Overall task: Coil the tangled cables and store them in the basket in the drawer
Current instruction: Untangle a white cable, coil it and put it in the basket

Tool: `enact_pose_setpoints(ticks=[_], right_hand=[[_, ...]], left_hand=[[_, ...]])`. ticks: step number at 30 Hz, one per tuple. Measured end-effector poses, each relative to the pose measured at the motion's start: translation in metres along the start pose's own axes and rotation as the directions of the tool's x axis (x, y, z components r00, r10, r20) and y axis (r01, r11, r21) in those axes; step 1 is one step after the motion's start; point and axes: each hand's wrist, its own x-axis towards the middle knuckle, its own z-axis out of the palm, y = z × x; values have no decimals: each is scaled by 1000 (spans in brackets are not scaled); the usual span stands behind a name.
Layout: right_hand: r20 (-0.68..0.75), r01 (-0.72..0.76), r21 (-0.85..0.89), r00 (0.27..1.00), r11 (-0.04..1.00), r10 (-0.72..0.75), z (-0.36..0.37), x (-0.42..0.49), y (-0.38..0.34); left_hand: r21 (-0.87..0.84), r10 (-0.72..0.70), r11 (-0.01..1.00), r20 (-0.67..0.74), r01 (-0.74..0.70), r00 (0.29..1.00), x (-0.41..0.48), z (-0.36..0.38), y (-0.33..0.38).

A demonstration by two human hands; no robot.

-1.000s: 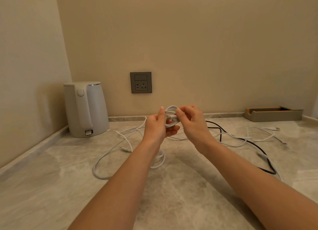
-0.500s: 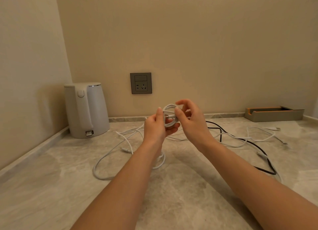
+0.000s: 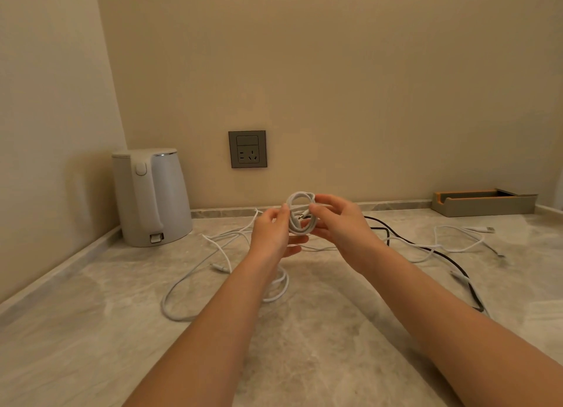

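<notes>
While the left hand (image 3: pixel 271 233) pinches a small round white coil (image 3: pixel 300 216) of smooth cable between thumb and fingers, the right hand (image 3: pixel 339 224) grips the coil's other side with curled fingers, both raised above the back middle of the bench (image 3: pixel 304 355), a glossy veined grey stone slab. Thin white cables (image 3: pixel 170 313) trail in loose loops beneath the arms and toward the right edge, crossed by a black cable (image 3: pixel 426 248). A matte white tapered kettle (image 3: pixel 152 196) stands in the back left corner; a flat grey tray (image 3: pixel 484 204) lies at the back right.
</notes>
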Motion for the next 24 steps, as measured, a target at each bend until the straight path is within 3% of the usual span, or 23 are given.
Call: enact_pose_setpoints(ticks=[8, 17, 24], right_hand=[[113, -149, -20, 982, 989, 150, -13, -2, -12], [164, -58, -252, 981, 966, 102, -39, -32, -36], [190, 60, -429, 981, 901, 26, -71, -79, -48]], left_hand=[[48, 41, 998, -39, -39, 998, -6, -5, 3], [278, 184, 942, 39, -188, 982, -45, -1, 10], [348, 136, 917, 182, -194, 974, -97, 11, 23]])
